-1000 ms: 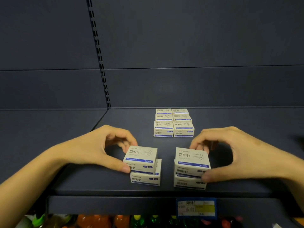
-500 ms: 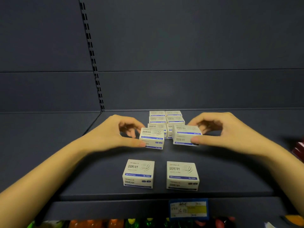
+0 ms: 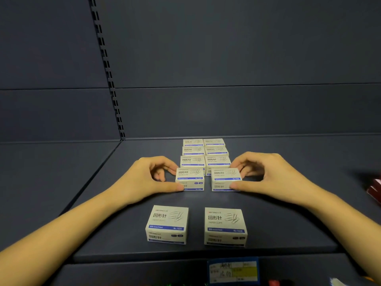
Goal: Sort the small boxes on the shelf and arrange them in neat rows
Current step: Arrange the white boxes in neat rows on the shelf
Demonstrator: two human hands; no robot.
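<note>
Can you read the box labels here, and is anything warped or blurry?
Head view: dim light; big print on the front boxes reads clearly, back boxes soft; the slotted post leans from wide-angle distortion; red thing at right edge is blurred.

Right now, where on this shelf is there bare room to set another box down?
Bare shelf lies wide left of the left hand, and right of the right hand up to a red thing. A strip runs between the held boxes and front boxes. Crowded: the back rows, centre.
</note>
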